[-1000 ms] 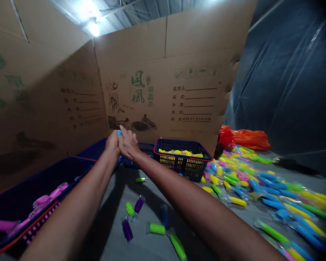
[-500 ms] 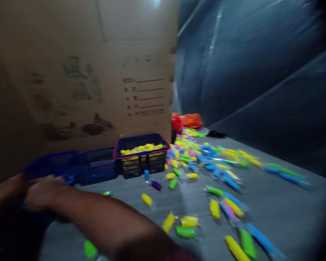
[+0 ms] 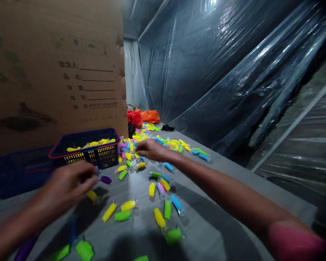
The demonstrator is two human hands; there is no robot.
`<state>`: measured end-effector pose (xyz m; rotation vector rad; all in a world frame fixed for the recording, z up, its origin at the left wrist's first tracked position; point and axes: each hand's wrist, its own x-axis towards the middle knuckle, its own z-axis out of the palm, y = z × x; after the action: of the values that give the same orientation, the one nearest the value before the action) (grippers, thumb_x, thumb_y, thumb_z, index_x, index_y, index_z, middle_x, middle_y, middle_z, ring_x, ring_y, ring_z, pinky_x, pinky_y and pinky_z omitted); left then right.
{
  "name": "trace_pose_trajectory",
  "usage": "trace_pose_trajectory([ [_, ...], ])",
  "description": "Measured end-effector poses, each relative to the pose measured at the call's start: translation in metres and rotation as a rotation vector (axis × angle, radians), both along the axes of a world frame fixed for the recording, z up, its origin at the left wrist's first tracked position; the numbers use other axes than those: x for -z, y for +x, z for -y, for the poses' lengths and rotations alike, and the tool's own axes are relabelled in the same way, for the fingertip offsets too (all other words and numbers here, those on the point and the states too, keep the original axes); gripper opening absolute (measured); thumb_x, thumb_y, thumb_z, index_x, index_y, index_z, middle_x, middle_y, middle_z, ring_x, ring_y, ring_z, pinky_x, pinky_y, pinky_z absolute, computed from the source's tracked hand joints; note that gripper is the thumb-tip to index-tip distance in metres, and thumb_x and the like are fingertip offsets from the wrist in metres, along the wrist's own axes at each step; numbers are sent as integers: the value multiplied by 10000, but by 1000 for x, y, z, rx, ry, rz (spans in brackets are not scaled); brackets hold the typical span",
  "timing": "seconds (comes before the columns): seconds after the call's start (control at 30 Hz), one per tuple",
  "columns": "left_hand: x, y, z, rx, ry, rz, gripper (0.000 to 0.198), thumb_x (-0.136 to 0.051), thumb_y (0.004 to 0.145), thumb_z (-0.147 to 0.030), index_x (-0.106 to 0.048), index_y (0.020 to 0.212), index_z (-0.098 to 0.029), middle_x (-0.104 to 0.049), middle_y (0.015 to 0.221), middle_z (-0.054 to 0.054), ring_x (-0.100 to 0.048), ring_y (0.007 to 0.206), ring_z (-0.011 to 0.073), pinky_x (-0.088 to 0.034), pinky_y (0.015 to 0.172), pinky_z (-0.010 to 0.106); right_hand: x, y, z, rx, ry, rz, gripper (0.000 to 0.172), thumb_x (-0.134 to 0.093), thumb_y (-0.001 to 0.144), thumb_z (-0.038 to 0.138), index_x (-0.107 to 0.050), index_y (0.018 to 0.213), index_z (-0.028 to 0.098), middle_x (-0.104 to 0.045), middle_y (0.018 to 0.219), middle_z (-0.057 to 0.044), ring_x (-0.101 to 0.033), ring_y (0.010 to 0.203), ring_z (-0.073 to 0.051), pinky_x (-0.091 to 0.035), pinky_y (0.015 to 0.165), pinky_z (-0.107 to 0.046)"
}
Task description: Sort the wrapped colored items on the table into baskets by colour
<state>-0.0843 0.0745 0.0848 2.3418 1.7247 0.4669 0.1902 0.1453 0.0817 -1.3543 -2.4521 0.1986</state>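
Observation:
My left hand (image 3: pixel 70 183) is held above the near left of the table, thumb and bent fingers apart, with nothing seen between them. A purple piece in a clear wrapper (image 3: pixel 105 179) lies just beyond its fingertips. Farther off, my right hand (image 3: pixel 151 149) is stretched over the edge of a pile of small wrapped pieces (image 3: pixel 175 145) in yellow, green, blue and pink. Its fingers reach out to the left and look loosely open, and the fingertips are hard to make out. Between my arms lie several scattered pieces, among them a yellow one (image 3: pixel 109 212) and a green one (image 3: pixel 122 215).
A dark blue basket (image 3: pixel 105 154) with a red rim holds yellow pieces, in front of a large cardboard box (image 3: pixel 95 47). Blue baskets (image 3: pixel 21 170) stand at the left. Red (image 3: pixel 135 119) and orange (image 3: pixel 150 116) bags lie at the back. Plastic sheeting (image 3: pixel 195 72) hangs at right.
The view has swung right. My hands, close together by the blue baskets at left before, are now apart: the right over the pile, the left near the purple piece.

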Motion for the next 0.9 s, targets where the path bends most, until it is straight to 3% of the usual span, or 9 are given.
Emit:
trace_pose_trajectory([
  [0.07, 9, 65, -13, 138, -18, -8, 110, -531, 761, -195, -640, 772, -187, -639, 781, -27, -539, 740, 117, -357, 663, 200, 24, 64, -8, 178, 12, 20, 219, -483, 788, 84, -693, 775, 144, -657, 735, -32, -593, 706, -175, -419, 618, -249],
  [0.13, 22, 124, -37, 228, -44, 20, 136, -514, 749, -142, -646, 762, -172, -644, 774, 8, -557, 723, 133, -355, 635, 210, 49, 102, -7, 279, 3, 33, 247, -466, 774, 85, -696, 721, 156, -660, 703, -51, -603, 666, -193, -435, 604, -278],
  [0.23, 46, 189, -80, 235, -44, 19, 177, -528, 721, -126, -651, 843, -160, -658, 852, 55, -575, 787, 176, -379, 666, 239, 77, 116, 0, 379, -2, 54, 212, -493, 779, 148, -697, 727, 178, -672, 720, -77, -624, 687, -231, -461, 614, -316],
  [0.33, 70, 227, -117, 200, -46, 3, 224, -530, 706, -113, -641, 899, -142, -661, 880, 90, -585, 837, 201, -400, 699, 257, 94, 103, 3, 421, 9, 89, 153, -562, 773, 232, -692, 832, 177, -681, 854, -116, -627, 801, -283, -476, 674, -357],
  [0.47, 97, 249, -140, 154, -80, -2, 110, -548, 699, -138, -638, 761, -124, -654, 791, 113, -595, 814, 230, -413, 690, 278, 104, 94, 0, 435, 6, 123, 198, -535, 791, 199, -664, 927, 136, -657, 959, -158, -611, 890, -285, -456, 735, -345],
  [0.6, 110, 254, -147, 153, -104, 21, 84, -594, 677, -203, -599, 620, -142, -617, 667, 68, -582, 736, 211, -411, 670, 276, 101, 113, 2, 455, -30, 122, 165, -528, 781, 237, -645, 858, 150, -665, 873, -111, -617, 817, -242, -422, 669, -288],
  [0.73, 108, 252, -149, 169, -125, 62, 90, -600, 628, -154, -561, 547, -150, -560, 579, 28, -546, 670, 179, -401, 638, 258, 87, 137, 1, 489, -50, 39, 145, -506, 793, 281, -608, 788, 179, -651, 761, -30, -593, 706, -169, -352, 553, -230],
  [0.8, 103, 249, -146, 171, -136, 95, 29, -589, 615, -128, -580, 598, -149, -542, 577, 13, -528, 653, 164, -394, 616, 245, 81, 140, -4, 521, -20, 18, 143, -491, 805, 276, -591, 821, 175, -647, 793, -28, -587, 731, -161, -350, 564, -225],
  [0.9, 91, 237, -130, 220, -169, 161, 98, -550, 632, -115, -592, 714, -150, -525, 604, -13, -506, 615, 134, -377, 567, 216, 79, 132, -14, 537, 3, 57, 166, -485, 813, 264, -571, 915, 166, -645, 913, -66, -585, 832, -193, -373, 635, -242],
])
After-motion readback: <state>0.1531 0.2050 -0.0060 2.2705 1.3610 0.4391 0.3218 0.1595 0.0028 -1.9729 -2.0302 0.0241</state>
